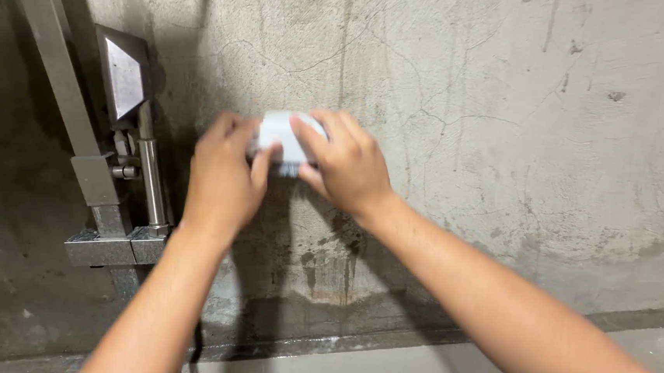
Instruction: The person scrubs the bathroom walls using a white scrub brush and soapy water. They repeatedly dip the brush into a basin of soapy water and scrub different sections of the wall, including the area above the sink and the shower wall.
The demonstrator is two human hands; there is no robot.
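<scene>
Rough grey concrete wall (509, 105) fills the view. Near the middle, a small white box (280, 131) is pressed flat against it. The box is gripped by the left hand (224, 175) at 8 o'clock and by the right hand (345, 164) at 4 o'clock, fingers curled around its edges. Shiny metal shower fittings (120, 148) are seen at 9 o'clock.

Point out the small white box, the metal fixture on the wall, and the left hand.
small white box (280, 131), head view, on its bare white front between the two hands.
metal fixture (124, 78), head view, on its angular grey head.
left hand (224, 175), head view, on the back of the hand.
</scene>
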